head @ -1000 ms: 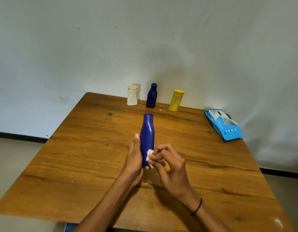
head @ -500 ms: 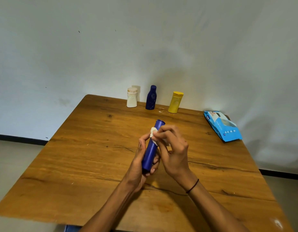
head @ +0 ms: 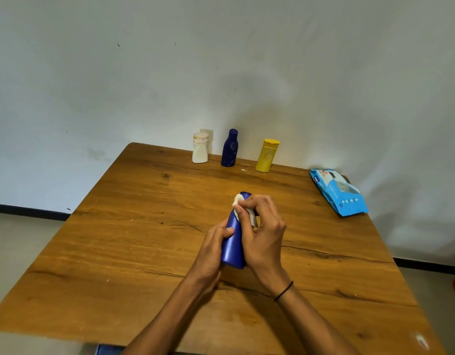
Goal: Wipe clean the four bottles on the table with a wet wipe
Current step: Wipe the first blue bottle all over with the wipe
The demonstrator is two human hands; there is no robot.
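Four bottles — three upright (head: pixel 266 155), one (head: pixel 232 243) in two hands (head: pixel 262 237) — one wet wipe (head: pixel 238 201).

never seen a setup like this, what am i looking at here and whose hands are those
This is one view from a camera worn on a person's head, looking down at their own bare hands; no machine is involved. The left hand grips a tall dark blue plastic bottle while the right hand presses a crumpled white wet wipe near its top. On the brown wooden table stand a white bottle, a small dark blue bottle and a yellow bottle, with a light blue wipes packet to the right.
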